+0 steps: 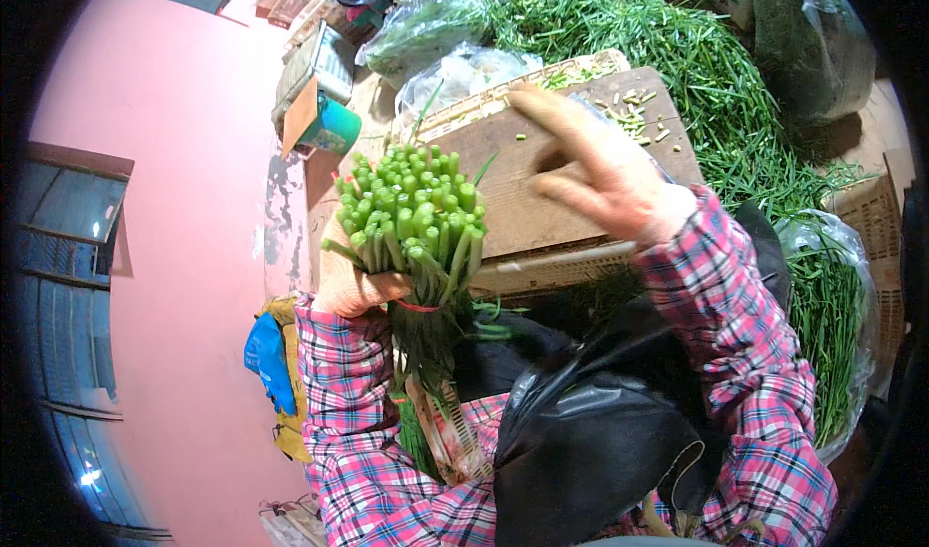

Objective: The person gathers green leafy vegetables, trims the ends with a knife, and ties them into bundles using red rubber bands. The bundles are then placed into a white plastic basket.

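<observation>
My left hand [363, 289], in a pale orange knit glove, grips a thick bundle of green stalks [414, 206] at the left of the board. The cut ends face up and the leafy part hangs down. A red band [417, 306] circles the bundle just below my thumb. My gloved right hand [606, 166] hovers over the right side of a wooden board [530, 155], fingers apart and slightly blurred, apart from the bundle. Short cut stalk pieces [631, 115] lie scattered beyond that hand. A bluish edge beside it is partly hidden; I cannot tell what it is.
The board rests on a plastic crate [559, 268]. Behind stands another crate [472, 108] with trimmings. A large heap of green leaves [697, 61] spreads beyond, with a plastic bag of greens [827, 344] at right. A green bucket [330, 128] stands near the pink wall [196, 206]. Black sheeting [610, 431] covers my lap.
</observation>
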A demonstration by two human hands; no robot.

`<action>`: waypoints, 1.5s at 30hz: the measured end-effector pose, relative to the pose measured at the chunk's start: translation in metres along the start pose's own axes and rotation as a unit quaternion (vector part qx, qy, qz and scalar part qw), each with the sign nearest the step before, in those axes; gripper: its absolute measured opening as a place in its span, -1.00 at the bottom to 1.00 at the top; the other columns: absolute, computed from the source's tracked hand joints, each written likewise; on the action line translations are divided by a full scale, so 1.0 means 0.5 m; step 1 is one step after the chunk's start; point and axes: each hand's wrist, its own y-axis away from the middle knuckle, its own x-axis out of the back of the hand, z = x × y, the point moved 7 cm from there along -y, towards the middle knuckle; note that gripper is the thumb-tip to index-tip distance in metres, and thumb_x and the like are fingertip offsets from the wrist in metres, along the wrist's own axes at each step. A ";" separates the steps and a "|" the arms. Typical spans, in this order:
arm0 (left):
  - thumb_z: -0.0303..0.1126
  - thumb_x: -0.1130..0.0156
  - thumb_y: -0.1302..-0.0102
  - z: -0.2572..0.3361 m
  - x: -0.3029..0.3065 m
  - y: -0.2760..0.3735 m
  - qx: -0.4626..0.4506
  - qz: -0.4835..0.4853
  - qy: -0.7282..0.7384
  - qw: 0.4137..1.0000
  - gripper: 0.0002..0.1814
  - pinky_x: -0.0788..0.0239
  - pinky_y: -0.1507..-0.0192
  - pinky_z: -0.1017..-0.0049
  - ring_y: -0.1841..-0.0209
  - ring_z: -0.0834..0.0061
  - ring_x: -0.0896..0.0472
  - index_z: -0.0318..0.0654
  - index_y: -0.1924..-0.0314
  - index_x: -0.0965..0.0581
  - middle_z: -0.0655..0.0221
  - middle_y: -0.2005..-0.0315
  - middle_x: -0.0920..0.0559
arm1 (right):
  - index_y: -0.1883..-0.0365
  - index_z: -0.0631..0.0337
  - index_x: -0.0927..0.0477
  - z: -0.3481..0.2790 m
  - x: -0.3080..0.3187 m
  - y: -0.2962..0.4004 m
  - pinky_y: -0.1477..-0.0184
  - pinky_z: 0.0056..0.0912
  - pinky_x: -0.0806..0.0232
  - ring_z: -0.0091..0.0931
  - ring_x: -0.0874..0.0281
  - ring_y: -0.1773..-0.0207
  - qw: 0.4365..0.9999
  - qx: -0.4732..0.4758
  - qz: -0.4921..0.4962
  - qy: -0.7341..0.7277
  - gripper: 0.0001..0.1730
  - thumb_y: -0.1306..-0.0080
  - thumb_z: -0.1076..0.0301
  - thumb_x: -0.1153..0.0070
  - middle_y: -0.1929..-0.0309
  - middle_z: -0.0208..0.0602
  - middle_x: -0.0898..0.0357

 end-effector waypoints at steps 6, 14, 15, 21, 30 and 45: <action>-0.05 -0.59 0.18 0.015 -0.062 -0.004 -0.020 0.022 0.155 0.987 0.03 -0.39 -0.16 0.30 -0.09 0.32 -0.54 -0.38 -0.24 -0.30 0.23 -0.06 -0.55 | -0.10 0.17 -0.44 -0.026 0.048 -0.030 0.18 -0.20 -0.46 -0.14 -0.60 0.20 0.989 0.042 0.066 0.123 -0.64 -0.32 0.39 -0.01 0.26 -0.02 -0.58; 0.11 -0.46 0.00 -0.010 -0.188 0.005 -0.091 -0.073 0.459 0.881 -0.04 -0.47 -0.01 0.05 -0.03 0.01 -0.55 -0.25 -0.30 -0.28 0.02 -0.08 -0.51 | 0.02 0.12 -0.57 0.034 0.149 0.100 0.00 -0.27 -0.41 -0.28 -0.56 0.06 0.969 -0.058 0.116 0.212 -0.68 -0.29 0.23 -0.15 0.09 -0.19 -0.56; 0.11 -0.45 -0.01 -0.015 -0.203 0.004 -0.094 -0.079 0.476 0.871 -0.04 -0.46 -0.03 0.04 -0.03 -0.01 -0.55 -0.25 -0.31 -0.28 0.00 -0.10 -0.50 | 0.00 0.13 -0.55 0.011 0.120 0.111 -0.03 -0.25 -0.40 -0.26 -0.55 0.04 0.982 -0.061 0.072 0.163 -0.66 -0.29 0.21 -0.15 0.08 -0.16 -0.55; -0.02 -0.44 -0.02 -0.019 -0.198 0.020 -0.083 0.056 0.410 0.907 -0.10 -0.47 -0.06 0.24 0.00 0.26 -0.59 -0.26 -0.29 -0.27 0.19 -0.04 -0.55 | -0.34 0.37 -0.19 -0.073 0.006 0.112 -0.31 -0.23 -0.19 -0.11 -0.30 -0.32 0.992 -0.118 -0.006 -0.052 0.09 0.00 -0.09 -0.38 -0.26 0.15 -0.32; -0.11 -0.56 0.02 0.078 -0.177 0.019 -0.154 0.128 0.325 0.924 -0.05 -0.32 -0.17 0.41 -0.12 0.43 -0.48 -0.26 -0.31 -0.27 0.31 -0.12 -0.48 | -0.31 0.26 -0.26 -0.027 -0.109 0.077 -0.15 -0.39 -0.33 -0.50 -0.45 -0.12 0.864 -0.222 0.029 -0.451 -0.15 -0.03 0.41 -0.35 -0.11 -0.31 -0.50; -0.06 -0.57 0.04 -0.108 -0.248 0.125 0.005 0.142 0.490 0.860 -0.09 -0.37 -0.13 0.38 -0.06 0.43 -0.53 -0.32 -0.24 -0.35 0.34 -0.06 -0.55 | -0.27 0.26 -0.31 -0.006 -0.164 0.051 -0.11 -0.47 -0.30 -0.58 -0.40 -0.04 0.878 -0.258 -0.124 -0.383 -0.37 -0.24 0.28 -0.15 -0.04 -0.38 -0.51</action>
